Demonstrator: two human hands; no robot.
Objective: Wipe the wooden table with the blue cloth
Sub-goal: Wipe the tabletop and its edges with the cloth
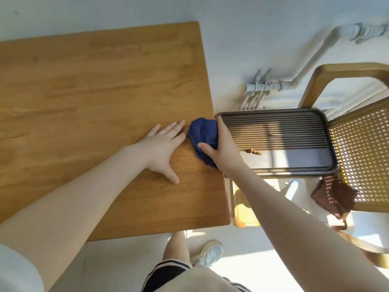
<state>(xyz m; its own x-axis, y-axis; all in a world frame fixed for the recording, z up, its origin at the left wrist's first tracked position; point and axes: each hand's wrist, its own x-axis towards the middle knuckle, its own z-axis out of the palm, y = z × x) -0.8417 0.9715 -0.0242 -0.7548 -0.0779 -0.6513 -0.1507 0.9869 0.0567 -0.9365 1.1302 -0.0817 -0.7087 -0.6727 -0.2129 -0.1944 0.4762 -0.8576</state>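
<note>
Nearest the camera, a bare leg and a white sneaker (210, 252) stand on the pale floor (117, 266), with the hem of dark striped shorts cut off by the lower edge. Above them the wooden worktop (94, 98) fills the left half, its grain lit by sun, its left side running out of view. The left hand (163, 147) lies flat on it, fingers straight and close together, thumb spread toward the near edge. Just beside its fingertips, at the worktop's right edge, the right hand (221, 146) grips the bunched blue cloth (203, 137), thumb and fingers curled over it; part of the cloth is hidden under the palm. Beyond the edge a dark ridged tray (330, 144) sits on a cane-seat chair (366, 148), holding a small brown scrap (253, 152) too small to identify. A brown patterned cloth (333, 198) hangs at the chair's near side. Farthest off, grey pipes (271, 86) run along the white wall (252, 28).
</note>
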